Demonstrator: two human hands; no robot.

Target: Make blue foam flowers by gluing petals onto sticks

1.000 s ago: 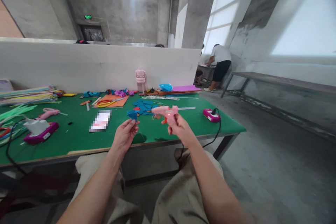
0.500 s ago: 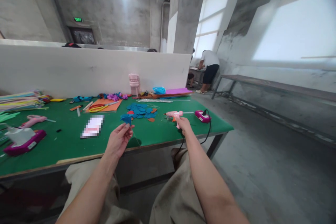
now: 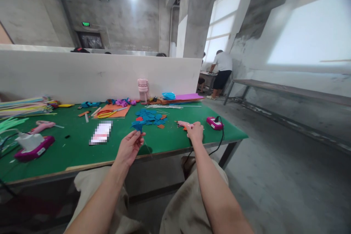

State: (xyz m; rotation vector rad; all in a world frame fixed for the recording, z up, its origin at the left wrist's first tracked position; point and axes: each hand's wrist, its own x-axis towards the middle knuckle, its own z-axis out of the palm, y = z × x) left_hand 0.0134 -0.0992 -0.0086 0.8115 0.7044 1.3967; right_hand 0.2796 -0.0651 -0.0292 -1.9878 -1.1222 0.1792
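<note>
The left hand (image 3: pixel 130 147) pinches a blue petal-like piece (image 3: pixel 137 126) above the front part of the table (image 3: pixel 166 139). The pink glue gun (image 3: pixel 182 123), raised beside that piece a second earlier, is now down at the tabletop under the right hand (image 3: pixel 195 133); whether those fingers grip it cannot be told. Glue application appears paused.

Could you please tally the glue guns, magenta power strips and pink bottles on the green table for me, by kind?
Glue guns: 2
Power strips: 2
Bottle: 1
Total: 5
</note>
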